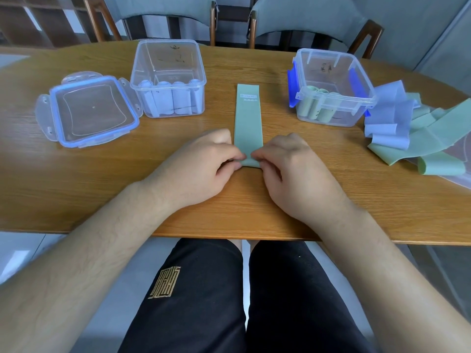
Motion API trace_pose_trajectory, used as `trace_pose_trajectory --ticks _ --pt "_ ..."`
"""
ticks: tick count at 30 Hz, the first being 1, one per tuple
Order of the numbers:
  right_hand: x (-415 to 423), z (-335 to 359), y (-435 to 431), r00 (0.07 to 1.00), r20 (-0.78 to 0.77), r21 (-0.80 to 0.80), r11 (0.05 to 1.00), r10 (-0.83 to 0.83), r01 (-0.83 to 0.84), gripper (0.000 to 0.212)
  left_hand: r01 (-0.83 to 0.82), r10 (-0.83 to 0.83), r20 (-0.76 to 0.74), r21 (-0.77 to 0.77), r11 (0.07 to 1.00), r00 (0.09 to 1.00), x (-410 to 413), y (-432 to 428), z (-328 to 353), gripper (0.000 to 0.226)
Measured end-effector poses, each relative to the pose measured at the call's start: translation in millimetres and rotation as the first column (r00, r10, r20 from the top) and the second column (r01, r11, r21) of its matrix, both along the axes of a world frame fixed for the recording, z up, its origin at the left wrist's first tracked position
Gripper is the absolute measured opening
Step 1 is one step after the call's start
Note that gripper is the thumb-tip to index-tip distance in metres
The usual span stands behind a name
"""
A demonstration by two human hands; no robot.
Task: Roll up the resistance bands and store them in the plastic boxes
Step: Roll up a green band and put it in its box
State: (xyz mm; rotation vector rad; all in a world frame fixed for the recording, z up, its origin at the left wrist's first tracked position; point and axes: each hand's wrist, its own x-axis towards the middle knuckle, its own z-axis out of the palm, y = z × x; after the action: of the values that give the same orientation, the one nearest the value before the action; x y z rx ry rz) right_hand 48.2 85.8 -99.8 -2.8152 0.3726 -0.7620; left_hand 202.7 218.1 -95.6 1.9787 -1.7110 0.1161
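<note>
Green band (248, 123): flat on surface (178, 200); left hand (204, 161) and right hand (285, 164) both pinch near end. Risk: uneven start, roll skews, loosens.

Bright, even light; wide-angle bending and softness at edges.

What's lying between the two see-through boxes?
Head view: a flat green band lies on the table between the blue-roll box and the green-roll box.
</note>
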Motion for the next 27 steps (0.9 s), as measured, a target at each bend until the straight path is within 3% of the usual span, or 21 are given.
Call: trace_pose_trajectory --ticks 16,27 --pt "2.6 0.6 -13.7 1.0 0.014 0.085 0.996 0.019 -0.02 0.021 -0.001 0.001 -0.032 0.006 1.0 0.999 6.6 -7.9 2.8 0.016" --pt "10.2 3.3 -22.6 0.999 -0.039 0.114 0.993 0.023 -0.019 0.022 -0.022 0.021 0.067 0.007 1.0 0.998 11.9 -10.9 -1.3 0.019"
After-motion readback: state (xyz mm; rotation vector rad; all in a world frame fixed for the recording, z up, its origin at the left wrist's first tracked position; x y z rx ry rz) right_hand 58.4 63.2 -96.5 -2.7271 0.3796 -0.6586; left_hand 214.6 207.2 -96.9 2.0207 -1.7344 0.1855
